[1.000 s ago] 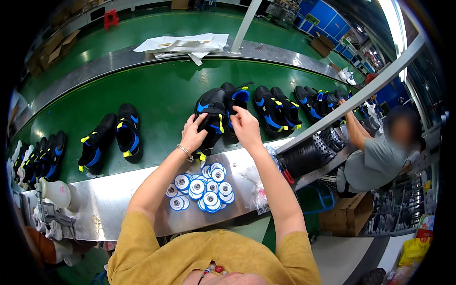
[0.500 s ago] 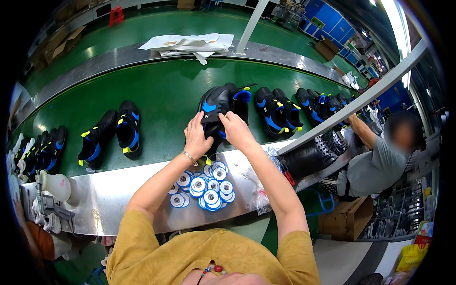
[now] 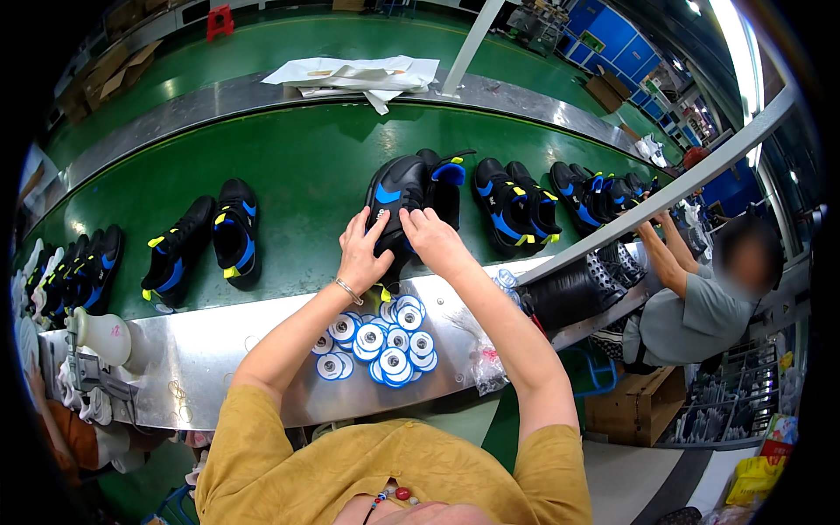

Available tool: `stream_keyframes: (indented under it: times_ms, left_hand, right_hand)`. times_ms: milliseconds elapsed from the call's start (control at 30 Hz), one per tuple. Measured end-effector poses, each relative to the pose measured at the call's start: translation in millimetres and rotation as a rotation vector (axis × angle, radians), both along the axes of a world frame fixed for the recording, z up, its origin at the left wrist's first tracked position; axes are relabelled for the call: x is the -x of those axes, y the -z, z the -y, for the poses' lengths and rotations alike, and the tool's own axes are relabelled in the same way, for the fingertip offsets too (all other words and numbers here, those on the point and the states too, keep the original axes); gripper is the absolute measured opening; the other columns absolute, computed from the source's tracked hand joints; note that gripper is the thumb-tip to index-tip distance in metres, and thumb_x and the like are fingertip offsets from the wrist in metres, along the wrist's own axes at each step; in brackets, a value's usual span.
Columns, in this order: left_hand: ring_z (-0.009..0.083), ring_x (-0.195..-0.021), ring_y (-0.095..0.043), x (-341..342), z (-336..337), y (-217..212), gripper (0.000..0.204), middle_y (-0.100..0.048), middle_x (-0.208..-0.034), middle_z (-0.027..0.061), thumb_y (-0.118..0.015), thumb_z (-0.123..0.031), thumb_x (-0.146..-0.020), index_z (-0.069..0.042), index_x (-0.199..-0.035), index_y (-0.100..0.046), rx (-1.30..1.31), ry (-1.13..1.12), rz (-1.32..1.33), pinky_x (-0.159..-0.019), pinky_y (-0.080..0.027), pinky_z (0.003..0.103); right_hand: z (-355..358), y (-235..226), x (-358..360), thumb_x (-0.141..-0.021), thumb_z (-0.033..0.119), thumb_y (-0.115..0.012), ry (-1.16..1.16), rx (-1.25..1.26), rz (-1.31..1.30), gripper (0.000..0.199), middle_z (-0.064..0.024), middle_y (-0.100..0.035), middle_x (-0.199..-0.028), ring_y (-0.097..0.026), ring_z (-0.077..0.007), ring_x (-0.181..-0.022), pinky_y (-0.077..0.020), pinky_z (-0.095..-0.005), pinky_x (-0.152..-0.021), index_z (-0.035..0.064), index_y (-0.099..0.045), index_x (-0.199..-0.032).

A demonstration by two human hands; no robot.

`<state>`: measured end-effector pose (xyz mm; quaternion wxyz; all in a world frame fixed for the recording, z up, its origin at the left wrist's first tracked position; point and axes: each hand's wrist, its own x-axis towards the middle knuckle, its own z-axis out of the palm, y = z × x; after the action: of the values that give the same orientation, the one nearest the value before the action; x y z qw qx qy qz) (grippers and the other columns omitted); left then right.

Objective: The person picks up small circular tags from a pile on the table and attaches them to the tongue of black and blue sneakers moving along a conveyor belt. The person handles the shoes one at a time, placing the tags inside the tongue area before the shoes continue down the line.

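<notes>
- Left hand (image 3: 360,256), right hand (image 3: 435,243): both clamped on black shoe (image 3: 401,179), over green belt (image 3: 297,166).
- Clear bag (image 3: 488,374) at tabletop (image 3: 214,367) edge: reddish patch, contents unclear.
- Cardboard box (image 3: 623,411): open, contents indistinct.

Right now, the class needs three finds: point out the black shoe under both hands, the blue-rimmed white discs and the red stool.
Black shoe (image 3: 405,184): head view, on the upper toward the toe.
Blue-rimmed white discs (image 3: 371,338): head view, on one disc's face mid-pile.
Red stool (image 3: 220,19): head view, on its upper part.
</notes>
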<state>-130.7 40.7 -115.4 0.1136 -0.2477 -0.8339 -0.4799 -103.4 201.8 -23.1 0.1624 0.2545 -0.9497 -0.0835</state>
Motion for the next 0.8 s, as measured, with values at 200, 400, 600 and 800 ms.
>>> stream_keyframes:
  times_ms: [200,400,600,800]
  left_hand:
    - [0.0387,-0.126,-0.037,0,4,3,0.061,-0.04,-0.136,0.0236,-0.062,-0.015,-0.069,-0.013,-0.129,-0.053,-0.004,-0.031,0.004,-0.103,-0.03,0.047]
    - [0.0358,-0.107,-0.054,40,36,9,0.046,-0.057,-0.114,0.0232,-0.059,-0.013,-0.071,0.002,-0.114,-0.057,-0.137,-0.081,0.162,-0.095,-0.042,0.039]
    - [0.0365,-0.104,-0.054,58,42,28,0.043,-0.057,-0.11,0.0244,-0.058,-0.014,-0.072,0.008,-0.109,-0.054,-0.086,-0.28,0.365,-0.093,-0.042,0.04]
    - [0.037,-0.116,-0.048,40,38,-34,0.05,-0.05,-0.123,0.0243,-0.058,-0.007,-0.076,0.004,-0.123,-0.046,0.02,-0.309,-0.3,-0.1,-0.037,0.041]
  right_hand:
    - [-2,5,3,-0.075,0.002,-0.057,0.036,0.2,0.09,0.044,-0.0118,-0.055,-0.093,-0.054,-0.0282,-0.089,-0.0488,-0.0373,-0.077,-0.0029,-0.054,-0.119]
    - [-27,8,-1,-0.083,0.015,-0.059,0.316,0.39,-0.064,0.027,-0.0101,-0.06,-0.087,-0.056,-0.029,-0.087,-0.0475,-0.0402,-0.073,0.0034,-0.058,-0.108]
    - [-29,50,-4,-0.08,0.012,-0.059,0.309,0.343,0.079,0.012,-0.0085,-0.059,-0.089,-0.054,-0.0271,-0.094,-0.043,-0.0415,-0.075,0.0067,-0.057,-0.091]
    - [-10,30,-8,-0.08,0.018,-0.062,0.257,0.692,0.032,0.019,-0.0107,-0.065,-0.09,-0.059,-0.0304,-0.087,-0.0466,-0.0406,-0.075,0.0043,-0.063,-0.094]
